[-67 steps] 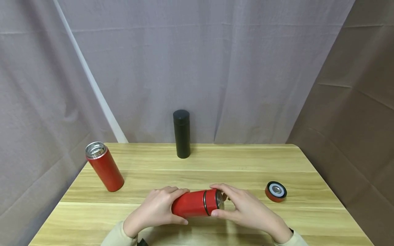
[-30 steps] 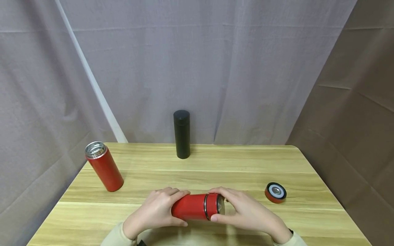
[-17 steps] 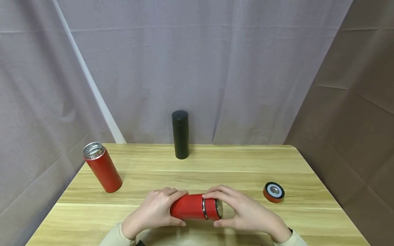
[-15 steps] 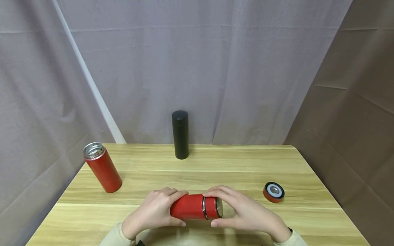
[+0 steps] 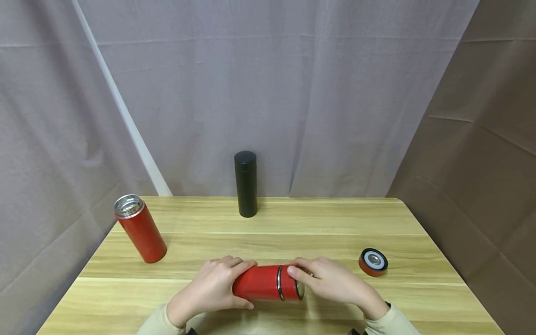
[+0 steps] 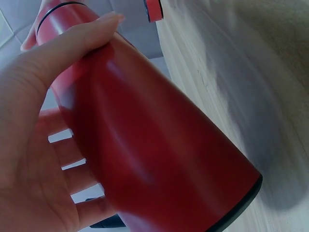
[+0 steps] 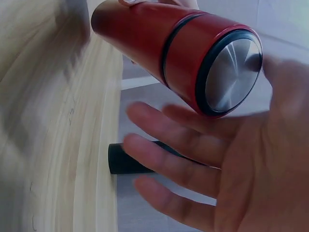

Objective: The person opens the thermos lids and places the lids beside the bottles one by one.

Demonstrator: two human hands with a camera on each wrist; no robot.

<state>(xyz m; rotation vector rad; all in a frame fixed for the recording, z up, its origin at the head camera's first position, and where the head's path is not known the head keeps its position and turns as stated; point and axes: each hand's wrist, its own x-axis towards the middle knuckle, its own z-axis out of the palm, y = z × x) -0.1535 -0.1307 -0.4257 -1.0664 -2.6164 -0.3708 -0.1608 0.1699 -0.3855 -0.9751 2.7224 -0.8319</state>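
Note:
In the head view my left hand (image 5: 211,286) wraps round the body of a red thermos (image 5: 256,283), which lies sideways above the table. The left wrist view shows the thumb across the red body (image 6: 145,125) and the fingers on the other side. A dark ring divides the body from the red cap (image 5: 289,282), whose end is a steel disc (image 7: 234,75). My right hand (image 5: 331,281) is at that cap, thumb on its upper face and index finger at its far side. The other right fingers (image 7: 169,159) hang loosely curled beside it.
A lidless red thermos (image 5: 144,235) with a steel mouth stands at the left of the wooden table (image 5: 318,228). A black thermos (image 5: 247,186) stands at the back. A red and black lid (image 5: 372,263) lies inside-up at the right. Grey curtains hang behind.
My right hand has turned on the cap: its thumb has gone from the near lower side to the upper face. The left hand keeps its hold, and the cap end has dipped slightly.

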